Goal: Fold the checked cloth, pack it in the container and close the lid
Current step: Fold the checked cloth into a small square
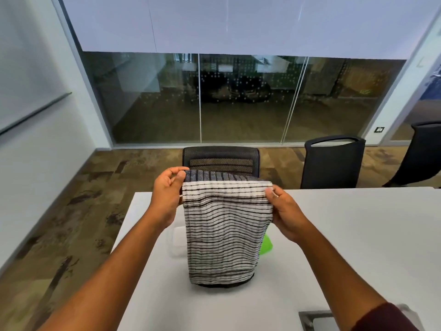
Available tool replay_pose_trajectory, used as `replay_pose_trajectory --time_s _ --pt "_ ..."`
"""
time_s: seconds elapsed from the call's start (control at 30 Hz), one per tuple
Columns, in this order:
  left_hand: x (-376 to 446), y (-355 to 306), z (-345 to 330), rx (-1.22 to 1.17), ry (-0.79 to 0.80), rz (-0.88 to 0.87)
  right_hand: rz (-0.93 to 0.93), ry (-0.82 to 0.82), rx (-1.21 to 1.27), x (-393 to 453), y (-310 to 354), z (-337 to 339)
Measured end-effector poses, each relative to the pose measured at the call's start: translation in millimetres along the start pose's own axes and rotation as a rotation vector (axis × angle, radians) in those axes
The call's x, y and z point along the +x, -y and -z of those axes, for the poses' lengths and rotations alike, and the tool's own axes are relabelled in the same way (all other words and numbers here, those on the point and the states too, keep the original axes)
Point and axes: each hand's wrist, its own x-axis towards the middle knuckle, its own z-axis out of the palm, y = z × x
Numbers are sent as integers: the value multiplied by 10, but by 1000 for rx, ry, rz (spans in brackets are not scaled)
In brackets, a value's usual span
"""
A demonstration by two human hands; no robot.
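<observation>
Above the white table (334, 223), the left hand (167, 197) and right hand (285, 211) each pinch a top corner of the checked cloth (224, 230), which hangs doubled with its lower edge near the tabletop. Both forearms reach forward, thumbs toward the camera. A loose pinch could drop a corner and undo the fold, and the hanging cloth hides most of the clear container (177, 242) and green lid (266, 244), so lowering it blind might knock them.
</observation>
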Motion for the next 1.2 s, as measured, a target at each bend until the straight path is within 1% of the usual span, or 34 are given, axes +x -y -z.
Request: replay_pose_trajectory --time_s 0.07,0.17,0.2,0.23,0.27,0.33,0.37,0.4,0.43,0.5,0.57,0.63,0.7,0.73,0.8,0.83,0.9,0.93,0.97,1.03,1.07,1.1,1.13,1.17,1.2 --pt "29 5 23 -12 10 28 -44 7 -12 -22 -29 -4" --pt "69 -17 72 8 -9 54 -33 -1 35 -22 11 -65" --pt "79 -23 83 -3 -9 77 -25 -3 55 -15 34 -93" --pt "72 -16 95 -21 24 130 -23 -8 66 -6 47 -116" --pt "55 15 109 -11 101 215 -25 -16 69 6 52 -136" --pt "-19 166 167 121 352 439 -36 -42 67 22 53 -170" --pt "-79 267 196 187 467 523 -42 -55 69 28 53 -179" --pt "-133 373 230 213 548 565 -47 -70 70 33 51 -185" --pt "-175 459 260 201 591 564 -53 -86 63 33 53 -185" --pt "-201 545 290 174 572 496 -62 -119 38 35 71 -172" --pt "-177 529 281 180 500 427 -56 -142 12 45 115 -129" --pt "-128 464 251 117 400 357 -45 -140 70 71 190 -99" --pt "-75 398 219 41 290 307 -40 -82 193 95 261 -105" --pt "-59 367 204 49 236 292 -47 -34 189 101 271 -120" --pt "-66 359 193 162 141 270 -95 37 28 72 201 -178" --pt "-79 378 192 257 108 248 -133 46 -50 61 138 -202" --pt "-87 399 192 414 81 202 -179 33 -100 60 52 -244" --pt "-85 375 199 432 78 193 -174 27 -90 74 59 -259" --pt "-65 334 213 370 82 195 -149 20 -47 104 99 -268" --pt "15 219 261 60 109 188 -50 21 129 177 234 -258" --pt "42 167 313 -99 154 158 -30 43 233 193 270 -229" --pt "46 159 360 -196 239 146 -54 75 281 187 263 -191" --pt "11 188 400 -190 340 165 -120 114 225 157 203 -146" --pt "-52 263 435 -89 422 223 -202 153 79 114 85 -112" --pt "-111 383 475 66 475 291 -273 186 -102 60 -54 -88"
